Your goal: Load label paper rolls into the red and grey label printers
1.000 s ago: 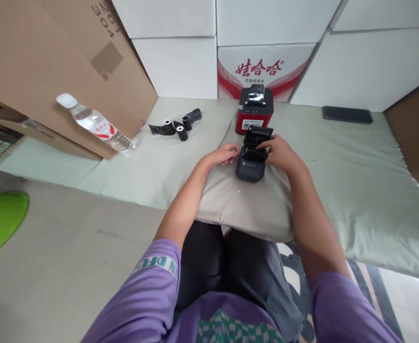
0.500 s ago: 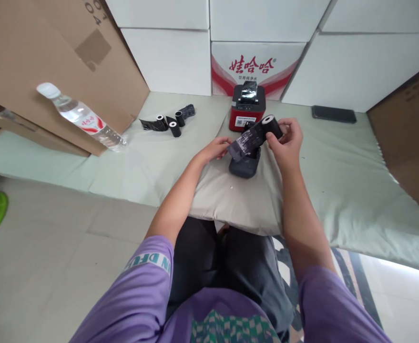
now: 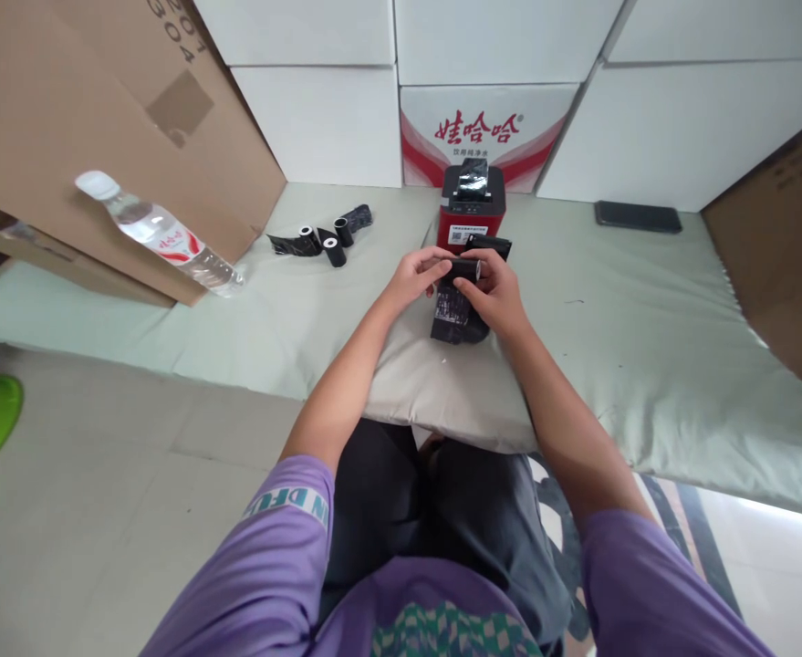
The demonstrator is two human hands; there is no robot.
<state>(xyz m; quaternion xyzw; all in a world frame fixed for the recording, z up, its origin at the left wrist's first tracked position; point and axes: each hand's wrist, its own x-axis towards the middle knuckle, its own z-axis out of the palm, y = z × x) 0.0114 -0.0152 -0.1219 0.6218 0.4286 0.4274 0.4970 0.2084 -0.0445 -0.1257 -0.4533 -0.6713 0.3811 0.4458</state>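
A black paper roll (image 3: 463,269) is held level between my two hands. The fingers of my left hand (image 3: 417,277) close on its left end. My right hand (image 3: 494,288) grips the right end, where the pale core shows. From the roll a black strip (image 3: 451,308) with faint white print hangs toward me. Beneath lies a small dark case (image 3: 477,331), mostly covered by the strip and my right hand; a dark flap (image 3: 489,245) stands up behind my fingers. Just beyond is a red and black box-shaped printer (image 3: 473,208) with a glossy black strip out of its top.
Several small black rolls (image 3: 334,251) with loose ends lie left on the green-covered surface (image 3: 291,319). A water bottle (image 3: 174,245) leans against a cardboard box (image 3: 188,155). A black phone (image 3: 638,217) lies right. White cartons (image 3: 318,119) line the back.
My right hand has brought the roll left and down, turning it level. My left hand has moved from the strip's loose end up to the roll, and the strip now hangs toward me.
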